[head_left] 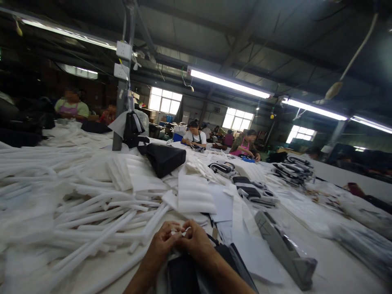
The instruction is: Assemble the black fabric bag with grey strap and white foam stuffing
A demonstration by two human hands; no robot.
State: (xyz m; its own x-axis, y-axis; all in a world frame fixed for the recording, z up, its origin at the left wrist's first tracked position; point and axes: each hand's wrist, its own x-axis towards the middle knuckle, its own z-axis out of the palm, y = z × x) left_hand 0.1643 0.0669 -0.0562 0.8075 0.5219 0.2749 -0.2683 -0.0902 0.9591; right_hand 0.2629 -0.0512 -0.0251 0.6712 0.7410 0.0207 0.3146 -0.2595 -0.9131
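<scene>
My left hand (pixel 163 241) and my right hand (pixel 196 240) meet above a black bag-like item (pixel 183 273) at the front of the table. The fingers of both are pinched together at the tips. Something small and pale may be between them, but it is too small to name. The black item lies under my wrists, and my right forearm covers part of it. Just beyond my fingers is a ribbed white foam sheet (pixel 196 196). Thin white foam rods (pixel 104 220) lie in a loose heap to the left of my left hand.
A grey tape-dispenser-like holder (pixel 284 249) stands at the right, beside white paper sheets (pixel 254 253). Farther back are a black bag (pixel 167 157), folded black-and-white bundles (pixel 246 188) and a post (pixel 122 94). Several people work across the table, one in a white shirt (pixel 196 139).
</scene>
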